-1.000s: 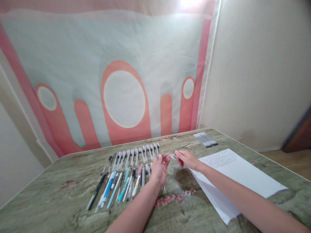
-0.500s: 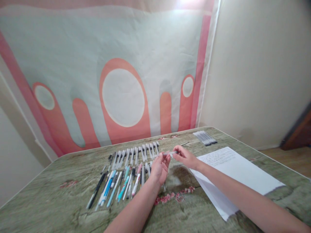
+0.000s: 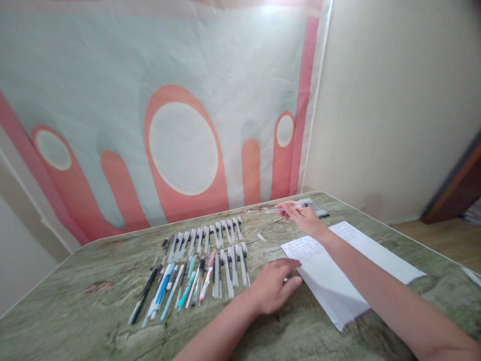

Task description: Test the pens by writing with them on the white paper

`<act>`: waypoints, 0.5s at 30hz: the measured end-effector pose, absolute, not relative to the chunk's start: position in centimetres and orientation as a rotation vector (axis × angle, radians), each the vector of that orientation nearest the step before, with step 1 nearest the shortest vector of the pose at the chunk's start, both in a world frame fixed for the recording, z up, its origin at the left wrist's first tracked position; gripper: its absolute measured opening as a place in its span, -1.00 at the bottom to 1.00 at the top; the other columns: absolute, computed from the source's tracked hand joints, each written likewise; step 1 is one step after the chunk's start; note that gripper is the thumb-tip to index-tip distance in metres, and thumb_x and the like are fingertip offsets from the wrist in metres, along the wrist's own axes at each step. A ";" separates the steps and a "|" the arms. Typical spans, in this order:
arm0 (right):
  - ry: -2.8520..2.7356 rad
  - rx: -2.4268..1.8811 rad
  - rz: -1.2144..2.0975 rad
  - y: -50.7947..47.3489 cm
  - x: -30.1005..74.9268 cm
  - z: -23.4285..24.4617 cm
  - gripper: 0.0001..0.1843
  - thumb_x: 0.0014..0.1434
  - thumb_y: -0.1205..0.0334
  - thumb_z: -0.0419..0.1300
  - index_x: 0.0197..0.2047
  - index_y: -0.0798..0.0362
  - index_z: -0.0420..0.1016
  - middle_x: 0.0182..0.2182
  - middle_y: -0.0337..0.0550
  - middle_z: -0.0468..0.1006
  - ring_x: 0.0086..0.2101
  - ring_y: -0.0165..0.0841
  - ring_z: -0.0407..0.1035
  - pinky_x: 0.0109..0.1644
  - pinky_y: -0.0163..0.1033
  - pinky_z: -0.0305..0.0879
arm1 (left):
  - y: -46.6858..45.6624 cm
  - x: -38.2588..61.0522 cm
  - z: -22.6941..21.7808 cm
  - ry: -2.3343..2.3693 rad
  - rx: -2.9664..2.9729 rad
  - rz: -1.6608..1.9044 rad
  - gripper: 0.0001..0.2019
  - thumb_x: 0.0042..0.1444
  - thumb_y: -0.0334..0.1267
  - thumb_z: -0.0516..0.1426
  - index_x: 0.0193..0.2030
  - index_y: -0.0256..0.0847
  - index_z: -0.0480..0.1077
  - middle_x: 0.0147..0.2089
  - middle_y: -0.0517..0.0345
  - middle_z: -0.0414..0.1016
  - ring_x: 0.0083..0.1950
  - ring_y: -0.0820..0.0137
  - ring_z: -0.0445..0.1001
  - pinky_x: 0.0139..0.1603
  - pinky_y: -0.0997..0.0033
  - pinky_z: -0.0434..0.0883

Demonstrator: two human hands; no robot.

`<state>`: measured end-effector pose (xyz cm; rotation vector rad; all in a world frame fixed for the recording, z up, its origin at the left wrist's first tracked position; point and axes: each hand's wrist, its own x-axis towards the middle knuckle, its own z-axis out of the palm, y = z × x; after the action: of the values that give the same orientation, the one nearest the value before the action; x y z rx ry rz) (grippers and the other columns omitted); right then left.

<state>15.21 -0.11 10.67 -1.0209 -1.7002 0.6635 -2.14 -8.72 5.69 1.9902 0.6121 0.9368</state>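
My right hand (image 3: 304, 216) is stretched toward the table's far edge, pinched on a thin clear pen (image 3: 283, 210) that points left. It is just beside a bundle of black-tipped pens or refills (image 3: 316, 207). My left hand (image 3: 273, 286) lies near the front on the table, fingers loosely curled, its fingertips at the left edge of the white paper (image 3: 338, 268). A small object may sit under those fingertips; I cannot make it out. A small clear cap (image 3: 261, 237) lies loose between the hands.
Rows of pens and caps (image 3: 203, 255) lie left of centre on the green marbled table (image 3: 93, 296). A pink and pale blue banner (image 3: 180, 125) hangs behind. The table's right edge drops to a wooden floor (image 3: 432, 235).
The hands were together at mid-table on one pen. They have parted: my right hand carried the pen to the far edge, my left hand dropped to the table by the paper. The camera swung right.
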 end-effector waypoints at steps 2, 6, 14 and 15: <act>-1.674 -1.087 0.559 0.1 16.6 11.4 -0.62 0.04 -0.07 0.09 -0.31 0.11 0.39 -0.46 -0.17 0.43 -0.46 -0.42 0.29 -0.40 -0.33 0.24 | -9.6 -1.9 5.7 0.539 2.187 0.837 -0.66 0.07 -0.17 0.02 0.00 -0.10 0.33 0.06 -0.05 0.35 0.13 0.14 0.23 0.13 0.09 0.08; -1.582 -1.169 0.662 -0.3 18.3 10.0 -0.72 0.02 0.01 0.12 -0.38 0.08 0.29 -0.63 -0.32 0.32 -0.61 -0.50 0.20 -0.52 -0.37 0.17 | -9.7 -1.9 5.1 0.537 2.275 0.670 -0.60 0.06 -0.15 0.03 0.07 -0.07 0.27 0.14 -0.04 0.25 0.21 0.10 0.10 0.19 0.00 -0.11; -1.590 -1.376 0.981 -3.6 21.8 1.9 -0.77 -0.02 0.11 0.13 -0.36 0.09 0.30 -0.59 -0.31 0.38 -0.56 -0.46 0.26 -0.47 -0.33 0.19 | -9.2 -2.2 4.0 0.540 2.326 0.765 -0.60 0.07 -0.10 0.01 0.07 -0.04 0.27 0.11 -0.02 0.29 0.16 0.12 0.19 0.16 0.05 -0.01; -1.597 -1.413 0.942 -4.0 22.3 1.3 -0.79 -0.01 0.11 0.12 -0.38 0.08 0.29 -0.61 -0.33 0.35 -0.57 -0.46 0.24 -0.48 -0.33 0.16 | -9.2 -2.2 3.9 0.539 2.340 0.776 -0.61 0.07 -0.11 0.01 0.07 -0.04 0.27 0.11 -0.02 0.30 0.15 0.13 0.20 0.16 0.06 0.01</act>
<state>22.27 -3.98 1.31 -1.4125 -1.5965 0.9415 -2.19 -9.17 3.94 2.3399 0.5390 0.7760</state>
